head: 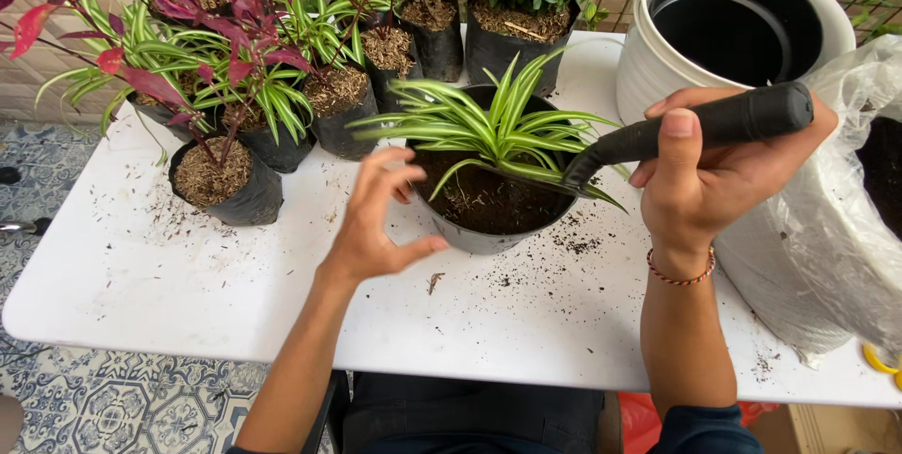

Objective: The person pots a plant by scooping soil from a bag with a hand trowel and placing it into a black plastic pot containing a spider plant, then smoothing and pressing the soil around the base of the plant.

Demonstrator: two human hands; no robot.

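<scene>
- One big white table (188,294) carries pretty much everything here, and it's dusted with loose soil crumbs, mostly around the middle pot.
- At the right edge sits a bulky plastic sack (827,228) with dark soil showing inside its open top.
- Behind the sack stands a large white ribbed planter (648,69), with a black inner pot (733,31) nested in it.
- Along the back left there's a crowd of nursery bags (225,181) in black plastic, holding red-leaved and green-striped plants, packed close together.
- Front and centre is the dark pot (484,238), with a striped spider plant (489,125) growing in dark soil.
- The right hand (705,172) is clenched around the black handle of a trowel (695,125); the handle runs up to the right, while the blade end dips down over the pot's right rim, among the leaves.
- The left hand (376,219) is released, with fingers spread and curved, just beside the pot's left wall. Can't tell whether the fingertips actually touch the rim.
- Smallest bit: a red-and-yellow beaded bracelet (681,273) on the right wrist.
</scene>
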